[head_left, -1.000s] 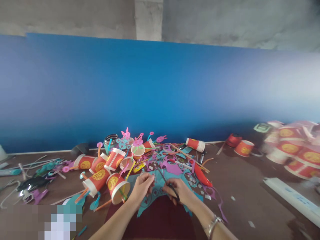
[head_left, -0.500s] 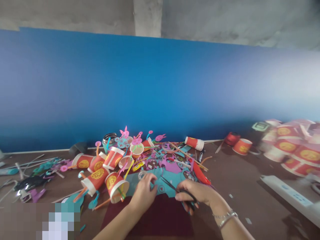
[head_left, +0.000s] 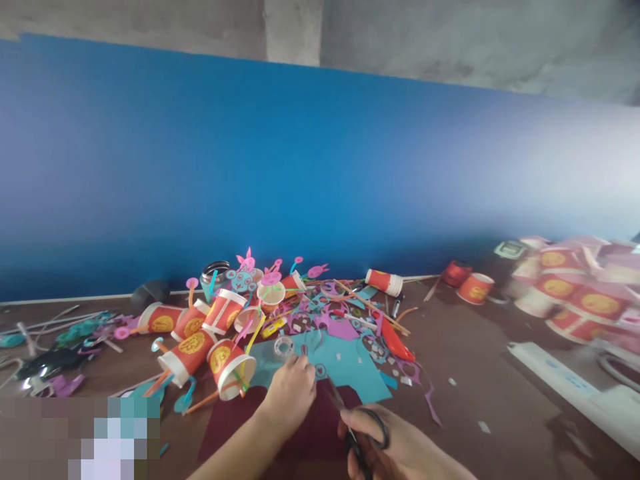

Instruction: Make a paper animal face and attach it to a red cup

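My left hand point(head_left: 291, 390) is closed, its fingers curled together over the edge of a light-blue paper sheet point(head_left: 357, 367). Whatever is between its fingertips is hidden. Beside those fingers shows a small blue paper circle with a heart drawn on it point(head_left: 321, 371). In my right hand point(head_left: 395, 443) is a pair of scissors with black handles point(head_left: 381, 430), its blades pointing up and left toward the circle. Beneath both hands lies a dark maroon sheet point(head_left: 235, 423). A roll of clear tape point(head_left: 284, 347) rests on the blue sheet, just beyond my left hand.
Red-and-white paper cups point(head_left: 187, 353) with straws and paper animal faces lie to the left. Purple paper scraps point(head_left: 340, 327) and a red tool handle point(head_left: 397, 341) are behind the sheet. On the right are stacked cups point(head_left: 597, 303) and a white power strip point(head_left: 565, 380).
My right hand has drawn the scissors back toward me, off the blue sheet and over the maroon one. The left hand's fingers have closed, and more of the blue sheet shows.
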The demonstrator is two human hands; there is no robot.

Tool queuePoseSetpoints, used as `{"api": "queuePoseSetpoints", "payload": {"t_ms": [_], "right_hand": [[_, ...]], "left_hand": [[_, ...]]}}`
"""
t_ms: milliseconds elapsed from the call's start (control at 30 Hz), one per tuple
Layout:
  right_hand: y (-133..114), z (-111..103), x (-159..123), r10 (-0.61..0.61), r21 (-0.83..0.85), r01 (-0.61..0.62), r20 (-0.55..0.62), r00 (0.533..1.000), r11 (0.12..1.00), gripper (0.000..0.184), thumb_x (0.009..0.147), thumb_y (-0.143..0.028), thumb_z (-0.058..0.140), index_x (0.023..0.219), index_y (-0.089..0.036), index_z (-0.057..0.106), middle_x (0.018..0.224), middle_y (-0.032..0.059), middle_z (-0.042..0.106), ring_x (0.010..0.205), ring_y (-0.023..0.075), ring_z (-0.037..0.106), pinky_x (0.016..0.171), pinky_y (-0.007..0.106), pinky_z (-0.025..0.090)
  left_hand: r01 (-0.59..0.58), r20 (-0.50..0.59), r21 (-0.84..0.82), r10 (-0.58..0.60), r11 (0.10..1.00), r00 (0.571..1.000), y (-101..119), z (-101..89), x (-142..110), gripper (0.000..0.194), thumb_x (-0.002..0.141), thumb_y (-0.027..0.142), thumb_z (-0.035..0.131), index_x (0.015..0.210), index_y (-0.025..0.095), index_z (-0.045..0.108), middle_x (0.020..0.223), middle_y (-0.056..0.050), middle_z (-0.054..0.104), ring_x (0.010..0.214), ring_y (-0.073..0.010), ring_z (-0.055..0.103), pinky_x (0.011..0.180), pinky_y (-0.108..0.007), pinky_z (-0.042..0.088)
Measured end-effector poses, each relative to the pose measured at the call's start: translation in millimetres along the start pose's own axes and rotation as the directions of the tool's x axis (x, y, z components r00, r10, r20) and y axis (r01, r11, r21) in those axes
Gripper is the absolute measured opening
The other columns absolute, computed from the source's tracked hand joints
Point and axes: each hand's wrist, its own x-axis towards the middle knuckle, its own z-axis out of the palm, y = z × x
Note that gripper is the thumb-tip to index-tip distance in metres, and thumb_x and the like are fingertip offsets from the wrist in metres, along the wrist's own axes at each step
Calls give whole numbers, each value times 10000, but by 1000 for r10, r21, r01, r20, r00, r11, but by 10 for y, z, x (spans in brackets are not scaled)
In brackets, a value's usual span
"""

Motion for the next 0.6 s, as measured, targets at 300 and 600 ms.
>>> {"api": "queuePoseSetpoints", "payload": {"t_ms": [300,600], "right_hand": [[114,223,215,-156,23,160,-113,981,987,514,745,-575,555,980,-126,468,598,47,658,507,150,644,390,160,383],[-67,365,381,-230,-44,226,-235,944,973,454,730,-558,564,889,-141,482,529,-4,602,431,123,594,347,156,355]], "left_hand": [[-55,5,78,55,995,998,10,19,-8,194,840,82,418,852,134,605,879,-86,624,867,-217,597,722,-317,500],[-99,-18,96,102,990,995,-12,37,-25,176,850,102,405,841,145,575,861,-79,605,842,-197,588,701,-274,481]]}}
